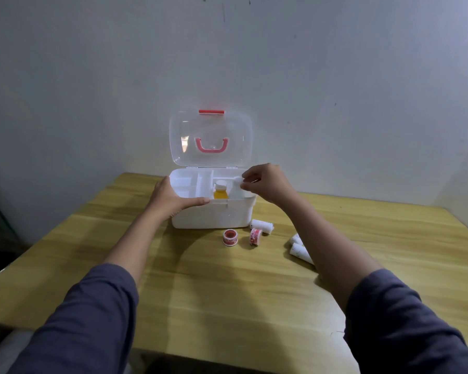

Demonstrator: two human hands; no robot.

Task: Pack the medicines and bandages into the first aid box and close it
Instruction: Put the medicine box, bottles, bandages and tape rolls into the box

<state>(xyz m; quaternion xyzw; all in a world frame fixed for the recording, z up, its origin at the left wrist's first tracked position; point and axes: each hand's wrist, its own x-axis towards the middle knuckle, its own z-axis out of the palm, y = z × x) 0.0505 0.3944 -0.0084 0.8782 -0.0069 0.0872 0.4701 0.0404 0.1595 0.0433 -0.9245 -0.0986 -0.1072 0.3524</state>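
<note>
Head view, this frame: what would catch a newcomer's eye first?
The white first aid box at the far middle of the wooden table, its clear lid standing open with a red handle. The right hand holds a white bottle over the box's right part beside an orange-filled bottle, while the left hand steadies the front left rim. Two red tape rolls and white bandage rolls lie unpacked in front.

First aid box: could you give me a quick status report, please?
Left hand steadies the first aid box; right hand lowers a white bottle in. Lid open. Tape rolls unpacked.
</note>
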